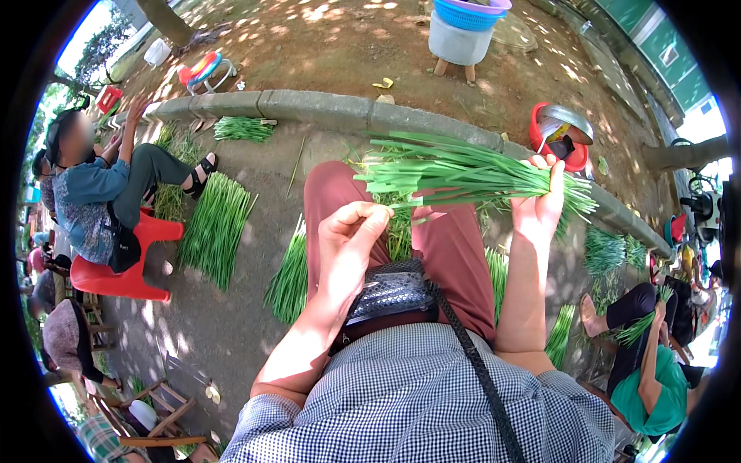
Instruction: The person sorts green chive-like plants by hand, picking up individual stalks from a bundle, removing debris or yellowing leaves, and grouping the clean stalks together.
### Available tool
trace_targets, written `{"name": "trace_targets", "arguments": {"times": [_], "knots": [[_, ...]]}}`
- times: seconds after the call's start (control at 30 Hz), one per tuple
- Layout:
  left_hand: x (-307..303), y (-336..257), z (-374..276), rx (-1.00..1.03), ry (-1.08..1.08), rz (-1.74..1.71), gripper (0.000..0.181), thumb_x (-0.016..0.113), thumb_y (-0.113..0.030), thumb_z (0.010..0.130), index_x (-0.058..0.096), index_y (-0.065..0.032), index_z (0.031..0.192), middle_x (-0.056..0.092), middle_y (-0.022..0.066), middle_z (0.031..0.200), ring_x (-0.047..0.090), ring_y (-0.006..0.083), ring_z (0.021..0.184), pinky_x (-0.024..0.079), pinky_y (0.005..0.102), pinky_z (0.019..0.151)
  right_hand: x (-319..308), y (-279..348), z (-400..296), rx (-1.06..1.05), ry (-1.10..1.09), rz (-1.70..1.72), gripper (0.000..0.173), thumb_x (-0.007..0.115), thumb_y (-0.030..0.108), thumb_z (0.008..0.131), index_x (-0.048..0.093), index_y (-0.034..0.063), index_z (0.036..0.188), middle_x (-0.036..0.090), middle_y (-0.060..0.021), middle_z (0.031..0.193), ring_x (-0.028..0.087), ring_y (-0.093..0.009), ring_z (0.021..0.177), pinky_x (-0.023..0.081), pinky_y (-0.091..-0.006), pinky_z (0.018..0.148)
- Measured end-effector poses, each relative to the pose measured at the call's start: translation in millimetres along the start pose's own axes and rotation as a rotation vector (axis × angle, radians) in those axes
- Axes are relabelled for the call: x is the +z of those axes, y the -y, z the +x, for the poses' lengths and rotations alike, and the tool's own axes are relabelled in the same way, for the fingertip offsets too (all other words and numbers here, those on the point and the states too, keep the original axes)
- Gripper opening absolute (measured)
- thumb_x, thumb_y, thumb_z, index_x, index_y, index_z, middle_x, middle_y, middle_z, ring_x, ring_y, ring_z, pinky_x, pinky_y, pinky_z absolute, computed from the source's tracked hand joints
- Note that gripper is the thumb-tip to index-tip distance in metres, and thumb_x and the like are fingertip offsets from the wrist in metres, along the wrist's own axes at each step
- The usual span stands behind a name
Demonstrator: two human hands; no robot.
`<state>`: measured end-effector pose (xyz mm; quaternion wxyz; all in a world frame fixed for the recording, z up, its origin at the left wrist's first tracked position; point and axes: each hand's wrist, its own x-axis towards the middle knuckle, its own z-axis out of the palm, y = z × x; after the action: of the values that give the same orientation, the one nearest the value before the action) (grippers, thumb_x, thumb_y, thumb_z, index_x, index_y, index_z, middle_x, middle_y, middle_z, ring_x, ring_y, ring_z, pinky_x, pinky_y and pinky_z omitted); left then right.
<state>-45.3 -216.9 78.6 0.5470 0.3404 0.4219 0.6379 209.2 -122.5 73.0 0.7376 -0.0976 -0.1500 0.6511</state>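
My right hand (pixel 539 194) grips a bundle of long flat green leaves, likely garlic chives (pixel 457 168), near its stem end. The leaf tips fan out leftward above my knees, and the cut stems stick out past my fist. At the left end of the bundle, my left hand (pixel 354 240) pinches one thin leaf (pixel 410 203) between thumb and forefinger. Under the bundle, between my legs, loose grassy trimmings (pixel 400 234) lie on the ground. A dark snakeskin-patterned waist bag (pixel 393 295) rests on my lap.
Laid-out chive bundles (pixel 217 228) flank me. A stone kerb (pixel 324 107) runs ahead; beyond it stand a red basin (pixel 539 136) with a metal lid and a blue basket (pixel 466 17) on a white stool. One person sits on a red plastic stool (pixel 124 266), another at right.
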Motion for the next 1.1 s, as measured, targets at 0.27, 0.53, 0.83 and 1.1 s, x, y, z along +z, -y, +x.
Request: {"name": "trace_targets", "arguments": {"times": [0.27,0.53,0.83,1.1], "knots": [[-19.0,30.7,35.3,-0.041,-0.03,-0.109,0.008,0.066,-0.007,0.083,0.067,-0.0013,0.089,0.064,-0.0002,0.077,0.054,0.0051,0.067,0.044,0.0206,0.067,-9.3,26.5,5.9,-0.153,0.061,0.054,0.021,0.052,0.028,0.093,0.053,0.0065,0.091,0.048,-0.004,0.08,0.044,-0.02,0.078,0.041,-0.0324,0.075],[-27.3,100.5,56.9,-0.08,0.194,0.48,0.031,0.063,0.003,0.078,0.06,0.0043,0.108,0.059,0.0015,0.086,0.053,0.0048,0.067,0.044,0.0198,0.059,-8.8,37.8,2.3,-0.178,0.194,-0.018,0.023,0.051,0.031,0.094,0.054,0.0086,0.092,0.047,-0.0038,0.085,0.042,-0.02,0.083,0.04,-0.0343,0.079],[-10.7,37.7,39.1,0.55,-0.25,0.552,0.012,0.059,-0.001,0.084,0.062,0.0022,0.095,0.06,0.0054,0.086,0.056,0.0116,0.078,0.045,0.0243,0.072,0.6,39.8,-3.6,-0.254,0.19,-0.166,0.023,0.052,0.029,0.094,0.055,0.0068,0.09,0.046,-0.0041,0.082,0.041,-0.021,0.081,0.04,-0.0335,0.079],[32.4,-13.7,13.0,0.759,0.189,0.932,0.016,0.068,0.002,0.071,0.066,0.0,0.087,0.06,0.0071,0.076,0.054,0.0189,0.073,0.042,0.0288,0.069,15.4,29.2,-10.9,-0.267,0.242,-0.411,0.027,0.047,0.033,0.096,0.057,0.0086,0.09,0.041,-0.0023,0.082,0.036,-0.018,0.08,0.035,-0.0313,0.077]]}}
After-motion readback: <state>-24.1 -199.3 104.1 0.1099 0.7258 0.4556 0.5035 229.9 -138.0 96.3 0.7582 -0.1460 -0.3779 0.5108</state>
